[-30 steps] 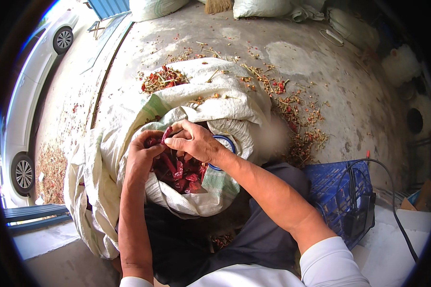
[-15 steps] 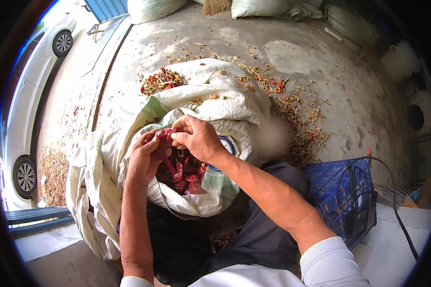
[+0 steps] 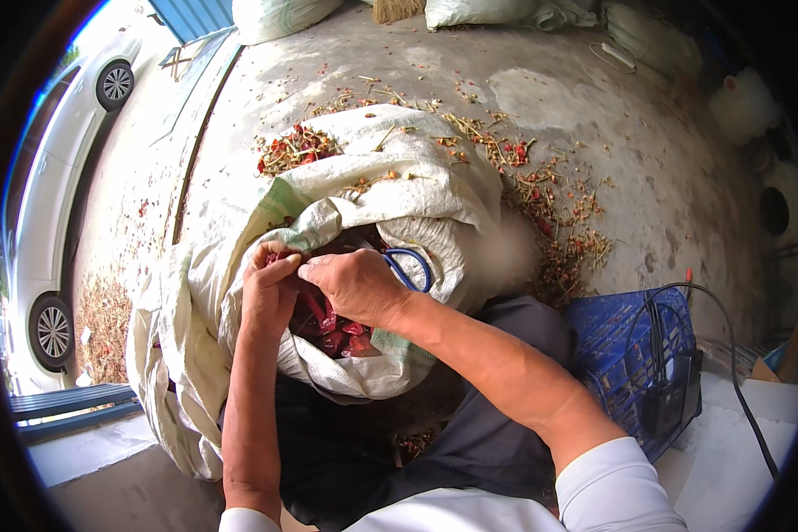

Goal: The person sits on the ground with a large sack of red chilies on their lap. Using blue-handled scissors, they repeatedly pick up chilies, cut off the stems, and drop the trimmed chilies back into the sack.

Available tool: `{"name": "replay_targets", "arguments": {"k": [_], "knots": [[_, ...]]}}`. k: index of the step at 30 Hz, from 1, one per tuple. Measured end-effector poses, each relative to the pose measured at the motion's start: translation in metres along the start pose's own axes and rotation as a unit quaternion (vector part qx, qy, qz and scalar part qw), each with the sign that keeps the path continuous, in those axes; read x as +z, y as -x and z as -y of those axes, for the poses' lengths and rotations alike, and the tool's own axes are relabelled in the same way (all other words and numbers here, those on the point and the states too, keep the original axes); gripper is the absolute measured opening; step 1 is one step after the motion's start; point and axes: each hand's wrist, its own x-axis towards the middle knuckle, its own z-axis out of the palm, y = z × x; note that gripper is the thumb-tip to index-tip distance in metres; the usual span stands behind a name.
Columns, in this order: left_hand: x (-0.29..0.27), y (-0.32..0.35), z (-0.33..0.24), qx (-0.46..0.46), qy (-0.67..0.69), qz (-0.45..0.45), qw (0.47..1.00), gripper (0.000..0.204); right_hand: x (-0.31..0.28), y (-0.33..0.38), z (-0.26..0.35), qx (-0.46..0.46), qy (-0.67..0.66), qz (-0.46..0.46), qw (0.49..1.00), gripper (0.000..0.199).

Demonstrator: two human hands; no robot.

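My left hand [image 3: 269,282] is closed in a pinch over the mouth of a white woven sack [image 3: 417,191]. A bit of dark red dried chilli [image 3: 273,257] shows at its fingertips. Against it, my right hand [image 3: 355,282] is closed too, its thumb and finger pinched at the same chilli, mostly covered by the fingers. Below both hands, dried red chillies [image 3: 337,337] fill the sack's opening. Blue-handled scissors [image 3: 414,269] show their loops beside my right hand; their blades are hidden, so I cannot tell whether that hand holds them.
Chilli stems and scraps [image 3: 297,151] lie on the sack's fold and on the concrete floor [image 3: 550,106]. At the right stands a blue plastic crate [image 3: 625,337] with a black cable. Full sacks [image 3: 479,13] and a broom [image 3: 399,11] are at the back; a white car [image 3: 58,186] is parked at left.
My right hand has dropped slightly toward the left and its fingertips now meet my left hand's. The chilli seen between them is now mostly hidden. More of the scissors' loops shows.
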Motion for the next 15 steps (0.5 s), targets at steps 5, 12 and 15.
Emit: {"name": "replay_targets", "arguments": {"k": [5, 12, 15], "knots": [[-0.046, -0.009, 0.023, -0.061, -0.473, -0.24, 0.845, 0.034, -0.013, -0.008, -0.01, 0.111, -0.014, -0.02, 0.994, 0.013], [-0.064, -0.014, 0.048, -0.103, -0.653, -0.13, 0.739, 0.044, -0.013, -0.007, -0.019, 0.206, -0.046, 0.031, 0.977, 0.015], [-0.041, -0.006, 0.035, -0.1, -0.63, -0.069, 0.767, 0.038, -0.012, -0.003, -0.022, 0.239, -0.014, 0.186, 0.953, 0.018]]}}
